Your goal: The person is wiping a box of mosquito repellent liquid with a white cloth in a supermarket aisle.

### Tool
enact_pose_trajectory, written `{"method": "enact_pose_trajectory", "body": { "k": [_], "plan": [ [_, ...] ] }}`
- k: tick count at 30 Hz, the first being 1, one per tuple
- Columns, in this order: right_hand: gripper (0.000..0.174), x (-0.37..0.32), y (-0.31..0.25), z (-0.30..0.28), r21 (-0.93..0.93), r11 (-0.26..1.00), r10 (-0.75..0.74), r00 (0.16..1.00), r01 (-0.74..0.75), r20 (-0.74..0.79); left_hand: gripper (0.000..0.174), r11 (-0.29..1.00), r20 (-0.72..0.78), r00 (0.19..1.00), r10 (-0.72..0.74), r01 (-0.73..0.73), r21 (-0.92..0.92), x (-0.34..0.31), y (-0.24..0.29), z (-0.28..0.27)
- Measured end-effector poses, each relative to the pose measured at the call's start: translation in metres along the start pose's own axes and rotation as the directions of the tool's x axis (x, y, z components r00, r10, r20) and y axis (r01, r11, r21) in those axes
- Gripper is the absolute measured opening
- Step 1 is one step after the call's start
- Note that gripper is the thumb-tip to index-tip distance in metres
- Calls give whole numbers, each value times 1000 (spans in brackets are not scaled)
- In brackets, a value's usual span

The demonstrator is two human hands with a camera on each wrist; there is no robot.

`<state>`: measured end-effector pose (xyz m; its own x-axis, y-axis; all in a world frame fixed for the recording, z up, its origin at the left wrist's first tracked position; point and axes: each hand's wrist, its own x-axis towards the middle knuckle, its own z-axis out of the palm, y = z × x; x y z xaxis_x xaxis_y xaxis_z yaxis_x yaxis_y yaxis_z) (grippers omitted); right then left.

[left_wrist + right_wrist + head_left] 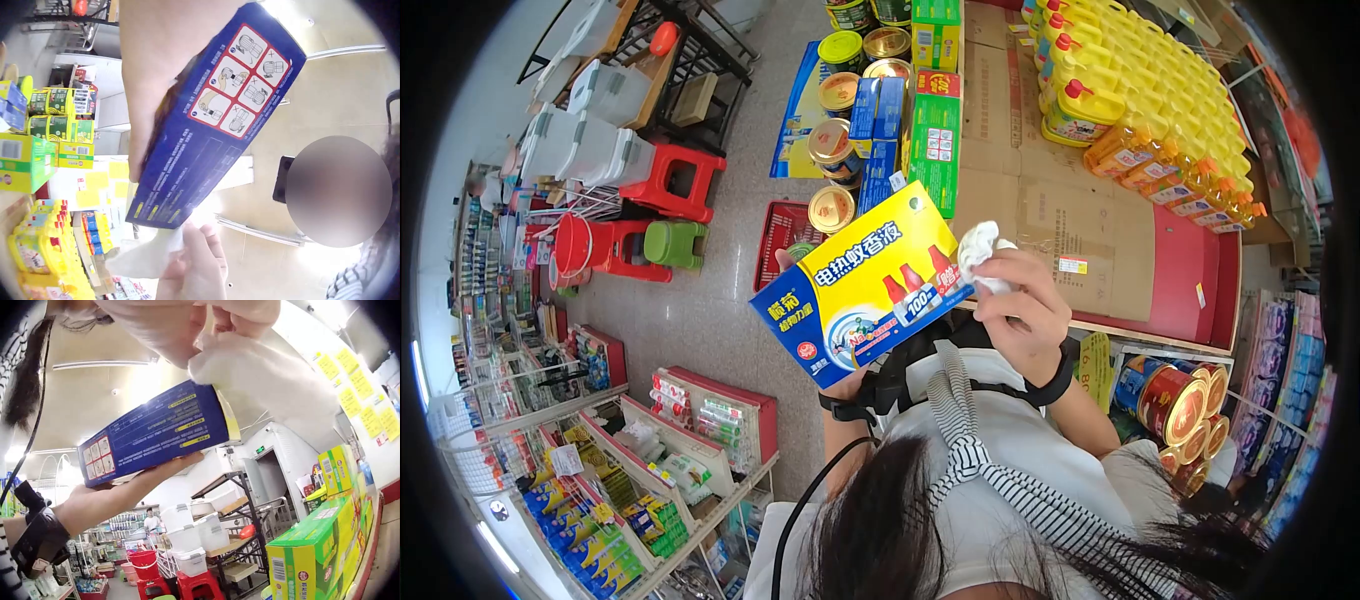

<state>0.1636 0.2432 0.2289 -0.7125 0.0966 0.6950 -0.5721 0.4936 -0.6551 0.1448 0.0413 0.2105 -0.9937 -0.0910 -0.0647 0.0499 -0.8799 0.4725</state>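
A yellow and blue box (870,280) with bottle pictures lies tilted across my left hand (848,384), which grips it from behind and beneath. The left wrist view shows this hand (172,56) along one side of the box (206,125), its printed blue side facing the camera. My right hand (1025,310) pinches a crumpled white cloth or tissue (980,250) at the box's right end. In the right wrist view the cloth (262,375) hangs from the fingers of my right hand (194,325), close to the box's end (156,434).
Green boxes (935,150) and round tins (832,208) stand beyond the box, with a red basket (785,232) beside them. Yellow bottles (1085,105) line a cardboard-covered display (1090,220) at right. Red stools (675,180) and shelves (710,490) are at left.
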Motion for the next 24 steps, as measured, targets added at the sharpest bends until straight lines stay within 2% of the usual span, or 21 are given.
{"method": "enact_pose_trajectory", "body": {
  "k": [1,2,4,5,7,8,10,12,14,18,20,21,22,24],
  "plan": [
    [21,0,-2,0,27,1000,-8,1000,8,5,61,981,104,994,37,-56,186,2,0,-4],
    [21,0,-1,-2,25,1000,-7,1000,7,3,61,981,106,994,34,-54,186,1,0,-4],
    [20,-2,5,-4,155,976,147,989,-150,28,60,971,-82,995,-52,32,-238,-4,1,6],
    [20,-3,7,-4,156,976,147,989,-149,28,60,969,-87,993,-81,58,-241,-4,1,5],
    [20,-4,10,-1,360,864,400,914,-353,-65,60,991,-39,990,-133,132,-22,-5,4,-11],
    [20,-4,9,-1,361,864,399,915,-351,-65,61,985,-40,986,-162,164,58,-5,4,-21],
    [20,-4,5,-1,375,902,196,977,-212,81,61,953,-55,975,-215,222,205,-8,4,-45],
    [21,-3,4,-1,398,893,196,978,-211,76,62,911,-77,966,-246,258,322,-10,5,-65],
    [22,-3,4,-2,518,804,298,952,-292,74,63,872,-97,962,-255,273,406,-10,7,-76],
    [22,-2,5,-6,505,825,275,961,-255,35,64,828,-112,972,-207,236,509,-3,16,-82],
    [22,0,4,-7,508,832,250,968,-225,19,65,829,-118,981,-157,195,524,0,18,-76],
    [22,0,4,-8,509,831,250,968,-226,22,61,862,-102,990,-101,138,488,-3,17,-50],
    [23,1,4,-10,502,835,240,970,-224,34,61,862,-106,990,-98,138,487,-3,19,-58],
    [23,1,3,-10,497,839,229,972,-221,47,61,901,-163,944,-286,323,291,0,25,-71]
  ]
}}
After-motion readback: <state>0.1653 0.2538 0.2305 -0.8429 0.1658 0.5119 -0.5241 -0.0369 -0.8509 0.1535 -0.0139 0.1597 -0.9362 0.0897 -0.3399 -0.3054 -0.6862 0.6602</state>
